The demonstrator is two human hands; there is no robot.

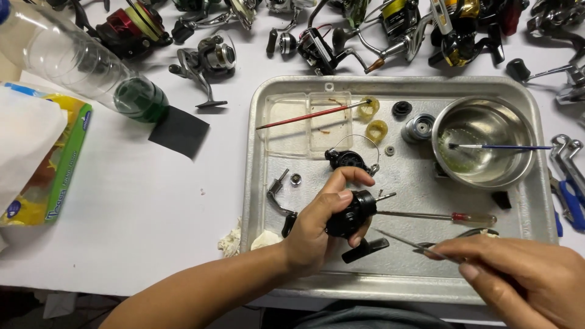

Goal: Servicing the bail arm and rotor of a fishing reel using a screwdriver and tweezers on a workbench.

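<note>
My left hand grips a black fishing reel body over the metal tray, its foot pointing down toward me. My right hand pinches thin metal tweezers whose tip points left at the reel body, just short of it. A screwdriver with a clear handle lies on the tray right behind the reel. A black rotor with a wire bail rests just beyond my left fingers.
A steel bowl holding a blue brush sits at the tray's right. A clear plastic lid with a red brush, small yellow and metal parts, several reels at the table's back, a plastic bottle, a tissue box, blue pliers.
</note>
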